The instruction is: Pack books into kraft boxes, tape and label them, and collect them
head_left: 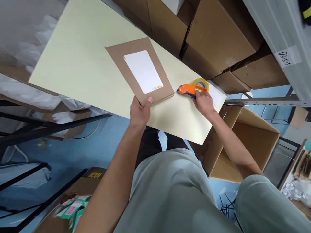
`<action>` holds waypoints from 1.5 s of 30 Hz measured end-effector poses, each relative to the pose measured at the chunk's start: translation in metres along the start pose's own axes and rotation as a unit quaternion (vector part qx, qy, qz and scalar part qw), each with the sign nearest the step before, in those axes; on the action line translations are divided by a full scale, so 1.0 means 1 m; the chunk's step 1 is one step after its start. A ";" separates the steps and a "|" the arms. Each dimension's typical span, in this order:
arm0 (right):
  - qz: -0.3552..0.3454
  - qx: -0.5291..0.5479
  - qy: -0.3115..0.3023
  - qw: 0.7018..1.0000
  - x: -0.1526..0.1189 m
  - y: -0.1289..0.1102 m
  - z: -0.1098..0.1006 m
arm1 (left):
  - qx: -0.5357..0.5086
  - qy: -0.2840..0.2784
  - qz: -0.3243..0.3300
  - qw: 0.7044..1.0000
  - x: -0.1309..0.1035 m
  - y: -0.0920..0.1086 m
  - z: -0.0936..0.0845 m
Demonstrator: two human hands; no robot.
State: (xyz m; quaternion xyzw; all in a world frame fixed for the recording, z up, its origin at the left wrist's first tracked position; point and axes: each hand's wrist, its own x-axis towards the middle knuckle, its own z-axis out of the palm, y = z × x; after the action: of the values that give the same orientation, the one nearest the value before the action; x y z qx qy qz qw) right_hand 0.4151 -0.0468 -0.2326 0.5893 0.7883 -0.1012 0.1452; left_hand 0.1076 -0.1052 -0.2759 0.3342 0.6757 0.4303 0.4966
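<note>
A flat brown cardboard packet with a white label on its upper face lies over the pale yellow tabletop. My left hand grips its near corner, thumb on top. To the right, my right hand is closed on an orange tape dispenser with a blue part on its underside. A roll of yellow tape sits at the dispenser's far side. The dispenser and the packet are apart.
Stacked cardboard boxes line the table's far edge. An open carton stands below right, beside the table. White paper lies near the right corner. Black metal bars are at left, with a box of green and pink packets at lower left.
</note>
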 end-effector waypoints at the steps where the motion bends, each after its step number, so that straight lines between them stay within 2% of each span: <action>1: -0.009 0.002 -0.005 1.000 0.010 -0.004 -0.002 | 0.000 -0.009 -0.001 1.000 0.001 0.001 -0.002; 4: -0.033 0.016 -0.011 0.999 0.019 -0.014 -0.005 | 0.005 -0.046 0.009 0.999 0.009 0.004 -0.017; 6: -0.050 0.024 -0.014 0.998 0.016 -0.023 -0.006 | 0.024 -0.086 0.019 0.996 0.021 0.009 -0.038; 8: -0.076 0.030 -0.021 0.996 0.009 -0.035 -0.006 | 0.052 -0.140 0.030 0.988 0.038 0.018 -0.067; 11: -0.124 0.046 -0.033 0.991 -0.004 -0.072 0.000 | 0.108 -0.198 0.061 0.972 0.067 0.037 -0.110; 13: -0.152 0.069 -0.040 0.985 -0.014 -0.112 0.006 | 0.165 -0.194 0.071 0.964 0.085 0.048 -0.127; 15: -0.167 0.099 -0.040 0.980 -0.023 -0.158 0.013 | 0.217 -0.134 0.074 0.964 0.097 0.051 -0.126; 18: -0.143 0.139 -0.026 0.980 -0.035 -0.218 0.023 | 0.248 0.035 0.105 0.962 0.099 0.043 -0.096; 20: -0.113 0.153 -0.022 0.981 -0.041 -0.240 0.029 | 0.267 0.115 0.134 0.947 0.092 0.038 -0.072; 22: -0.084 0.159 -0.021 0.983 -0.046 -0.246 0.033 | 0.289 0.144 0.141 0.936 0.084 0.038 -0.054; 25: -0.062 0.161 -0.018 0.985 -0.052 -0.236 0.034 | 0.343 0.140 0.106 0.923 0.074 0.047 -0.045; 28: -0.089 0.144 -0.034 0.985 -0.058 -0.217 0.032 | 0.392 0.143 0.081 0.905 0.069 0.058 -0.044; 31: -0.113 0.100 -0.056 0.987 -0.071 -0.189 0.029 | 0.404 0.145 0.092 0.899 0.064 0.066 -0.043; 33: -0.109 0.072 -0.065 0.989 -0.085 -0.158 0.028 | 0.404 0.144 0.095 0.898 0.063 0.067 -0.042; 36: -0.082 0.034 -0.077 0.993 -0.104 -0.097 0.021 | 0.396 0.140 0.105 0.901 0.065 0.063 -0.043; 38: -0.063 0.006 -0.084 0.994 -0.106 -0.057 0.014 | 0.394 0.136 0.111 0.902 0.068 0.059 -0.045; 41: -0.042 -0.033 -0.078 0.996 -0.082 -0.019 0.005 | 0.399 0.128 0.112 0.901 0.072 0.057 -0.047; 43: -0.043 -0.040 -0.055 0.997 -0.052 -0.010 0.003 | 0.405 0.118 0.110 0.900 0.072 0.059 -0.047; 45: -0.062 -0.035 -0.016 0.997 -0.021 -0.011 0.005 | 0.418 0.111 0.102 0.896 0.071 0.062 -0.046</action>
State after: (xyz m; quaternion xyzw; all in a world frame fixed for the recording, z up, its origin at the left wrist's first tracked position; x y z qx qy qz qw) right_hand 0.4105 -0.0703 -0.2304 0.5319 0.8242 -0.0917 0.1712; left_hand 0.0445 -0.0288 -0.2399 0.5277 0.8066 0.1906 0.1861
